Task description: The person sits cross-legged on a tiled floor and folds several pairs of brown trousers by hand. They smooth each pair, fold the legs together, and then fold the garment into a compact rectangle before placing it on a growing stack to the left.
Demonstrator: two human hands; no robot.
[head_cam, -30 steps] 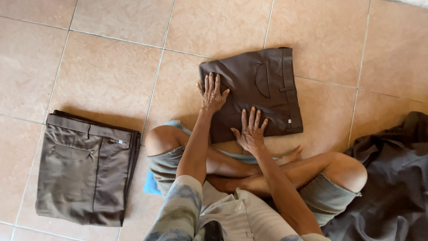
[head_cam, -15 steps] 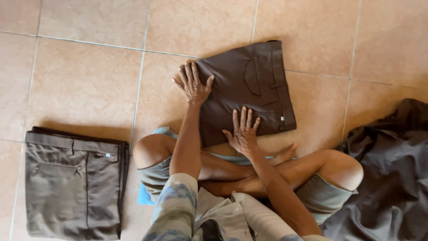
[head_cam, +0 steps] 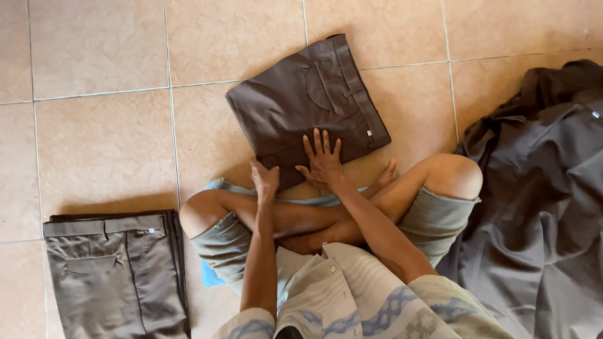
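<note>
The folded dark brown trousers point(head_cam: 308, 103) lie on the tiled floor point(head_cam: 100, 144), just in front of the person's crossed legs. The right hand point(head_cam: 322, 160) rests flat on them with fingers spread, grasping nothing, and the left hand point(head_cam: 265, 179) presses their near edge; whether it grips is unclear. A folded grey-brown pair point(head_cam: 116, 273) lies well apart at the left, and a heap of dark cloth point(head_cam: 540, 188) at the right.

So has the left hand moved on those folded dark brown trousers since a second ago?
Yes. The left hand has slid from the far part of the folded dark brown trousers back to their near edge, toward the person's crossed legs.
</note>
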